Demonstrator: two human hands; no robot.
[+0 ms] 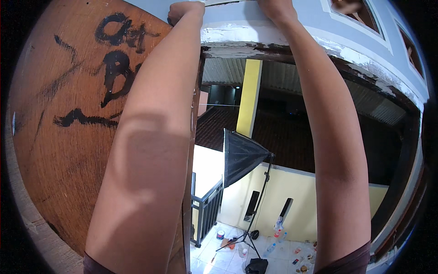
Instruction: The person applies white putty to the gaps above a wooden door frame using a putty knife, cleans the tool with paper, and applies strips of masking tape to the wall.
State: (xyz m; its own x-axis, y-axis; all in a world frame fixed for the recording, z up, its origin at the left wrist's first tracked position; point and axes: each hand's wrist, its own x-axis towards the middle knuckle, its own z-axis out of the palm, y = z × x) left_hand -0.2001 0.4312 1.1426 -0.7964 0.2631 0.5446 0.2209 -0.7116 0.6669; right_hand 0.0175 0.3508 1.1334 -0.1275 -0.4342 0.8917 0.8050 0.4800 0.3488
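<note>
Both of my arms reach up to the grey wall above a doorway. My left hand (186, 11) is at the top edge of the view, near the upper corner of a brown wooden door panel (68, 150); its fingers look curled, and what they hold, if anything, is hidden. My right hand (277, 10) is against the wall farther right, with its fingers cut off by the upper edge. Between the hands, a thin dark line runs along the grey wall (232, 20). Below them, rough white flaking filler or paint (242, 34) covers the edge over the dark door frame (269, 51).
Through the opening stand a black softbox lamp (244, 157) on a tripod (261, 201), a dark metal railing (207, 212) and a yellow post (250, 96). Several bottles, a paint can (220, 234) and a black bag (256, 266) lie about the white tiled floor (216, 260).
</note>
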